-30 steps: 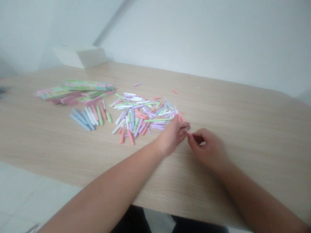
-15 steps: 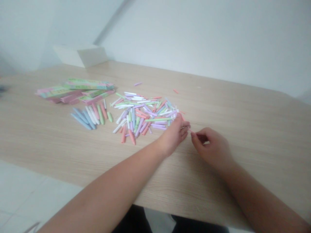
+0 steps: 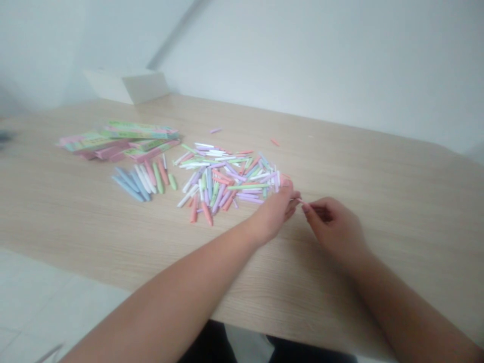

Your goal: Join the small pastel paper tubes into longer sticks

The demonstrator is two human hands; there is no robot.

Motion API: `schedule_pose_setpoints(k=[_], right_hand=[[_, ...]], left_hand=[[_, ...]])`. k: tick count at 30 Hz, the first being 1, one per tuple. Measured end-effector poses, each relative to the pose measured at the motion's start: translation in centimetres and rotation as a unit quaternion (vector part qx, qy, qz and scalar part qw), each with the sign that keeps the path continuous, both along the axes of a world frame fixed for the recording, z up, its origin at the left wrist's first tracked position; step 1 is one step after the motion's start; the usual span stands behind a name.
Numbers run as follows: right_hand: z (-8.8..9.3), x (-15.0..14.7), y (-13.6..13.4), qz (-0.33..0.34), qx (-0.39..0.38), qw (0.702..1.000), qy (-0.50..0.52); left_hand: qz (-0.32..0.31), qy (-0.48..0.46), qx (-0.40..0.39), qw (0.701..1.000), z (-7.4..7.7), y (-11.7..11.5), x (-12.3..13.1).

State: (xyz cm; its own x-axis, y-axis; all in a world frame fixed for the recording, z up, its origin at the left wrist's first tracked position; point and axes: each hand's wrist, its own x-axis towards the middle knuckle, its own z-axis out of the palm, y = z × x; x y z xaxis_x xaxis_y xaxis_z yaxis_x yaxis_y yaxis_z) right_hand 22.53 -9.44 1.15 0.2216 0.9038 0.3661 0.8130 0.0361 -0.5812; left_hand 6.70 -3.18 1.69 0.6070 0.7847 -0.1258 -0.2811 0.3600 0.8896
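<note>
At the right edge of a heap of pastel pen parts (image 3: pixel 217 194), my left hand (image 3: pixel 274 209) is closed, its back toward me, and its fingertips are mostly hidden. Thumb and finger of my right hand (image 3: pixel 335 224) pinch a thin pale-pink stick (image 3: pixel 300 200), which runs across to the left fingers. Whether the left fingers grip its other end or a larger piece is hard to make out. Both hands are just above the table. The heap mixes white, lilac, green, coral and blue tubes and caps.
Left of the heap lies a row of assembled-looking pens (image 3: pixel 141 180), sorted by colour. Behind it are stacked several pink-and-green printed boxes (image 3: pixel 139 132). A white box (image 3: pixel 145 86) stands at the back by the wall. A coral piece (image 3: pixel 275 142) and a lilac piece (image 3: pixel 216 130) lie apart.
Both hands have shifted slightly to the right in the picture, still close together with the thin pink stick between them. The pen parts on the table look unmoved.
</note>
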Motion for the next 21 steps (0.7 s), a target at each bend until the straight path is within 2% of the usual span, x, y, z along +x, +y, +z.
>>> schedule_pose_setpoints(k=[4,7,13,16,18,19,21], right_hand=[[0.0,0.0,0.1,0.009,-0.020,0.999,0.041],[-0.1,0.1,0.1,0.015,-0.029,0.997,0.065],[-0.8,0.7,0.6,0.023,-0.022,0.993,0.116],[-1.0,0.8,0.9,0.027,-0.034,0.985,0.168],[-0.9,0.8,1.0,0.012,-0.027,0.980,0.196],[-0.9,0.9,1.1,0.005,-0.021,0.979,0.202],[-1.0,1.1,1.1,0.000,-0.011,0.980,0.199]], left_hand=[[-0.010,0.077,0.109,0.991,-1.8,1.0,-0.1],[-0.010,0.099,0.174,0.980,-2.5,1.4,-0.5],[-0.041,0.078,0.253,0.964,-2.3,0.7,-0.8],[-0.025,0.123,0.309,0.943,-1.7,0.6,-1.3],[0.019,0.208,0.384,0.900,-1.2,0.9,-2.1],[0.037,0.258,0.433,0.863,-1.0,1.2,-2.7],[0.030,0.343,0.552,0.759,-0.6,1.9,-3.7]])
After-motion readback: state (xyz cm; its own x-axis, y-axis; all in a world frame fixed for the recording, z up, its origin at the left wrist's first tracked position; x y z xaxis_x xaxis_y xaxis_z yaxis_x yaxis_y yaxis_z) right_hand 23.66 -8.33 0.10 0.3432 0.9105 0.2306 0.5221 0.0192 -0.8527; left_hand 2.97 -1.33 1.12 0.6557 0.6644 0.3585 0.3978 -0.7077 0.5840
